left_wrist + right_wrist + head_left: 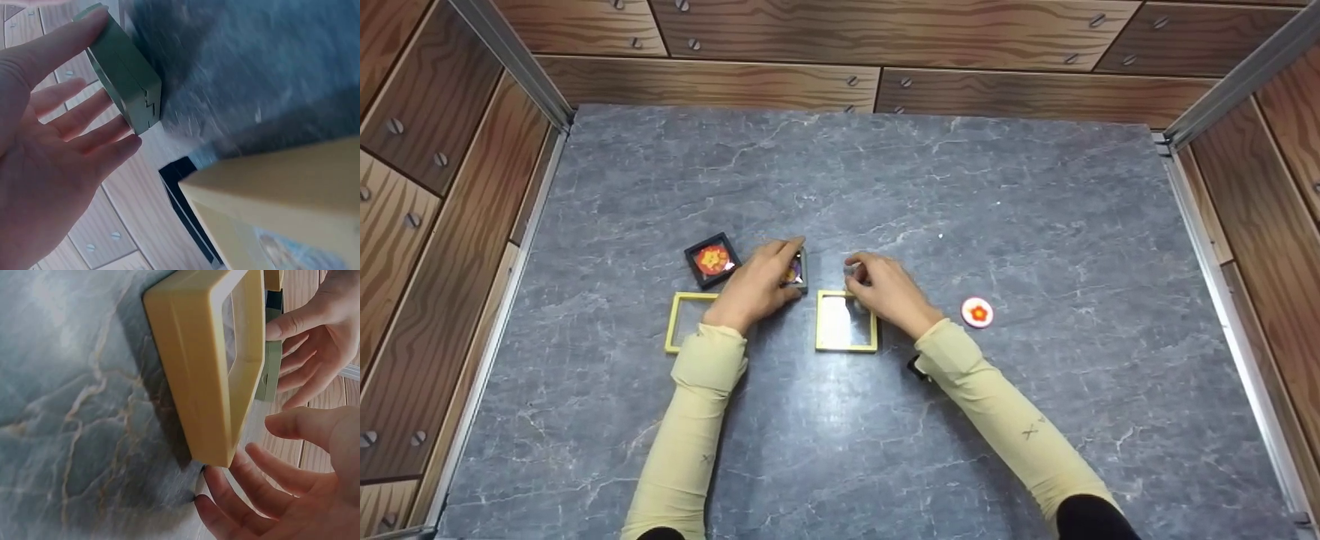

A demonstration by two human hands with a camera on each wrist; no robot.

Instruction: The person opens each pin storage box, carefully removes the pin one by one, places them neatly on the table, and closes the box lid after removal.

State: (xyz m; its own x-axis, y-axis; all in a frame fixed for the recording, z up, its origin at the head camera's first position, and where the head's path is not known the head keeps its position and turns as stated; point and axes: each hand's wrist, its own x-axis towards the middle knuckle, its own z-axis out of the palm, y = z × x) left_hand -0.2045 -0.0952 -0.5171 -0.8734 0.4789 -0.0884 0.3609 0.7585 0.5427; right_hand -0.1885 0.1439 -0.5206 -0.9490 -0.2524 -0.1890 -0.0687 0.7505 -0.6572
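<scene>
My left hand (757, 281) holds a small grey-green square case (126, 67) by its sides, thumb on one side and fingers on the other. Part of a purple and yellow piece shows inside it in the head view. My right hand (889, 292) has its fingers loosely bent and nothing visible between them. Its fingertips are right at the far corner of a yellow square frame (846, 349) with a clear, shiny middle. A second yellow frame (670, 324) lies partly hidden under my left wrist.
A black square case (694, 271) with an orange and yellow flower disc (712, 259) sits left of my left hand. To the right lies a white round disc (977, 312) with a red flower. Wood-patterned walls (765, 82) border the grey marbled table (885, 180).
</scene>
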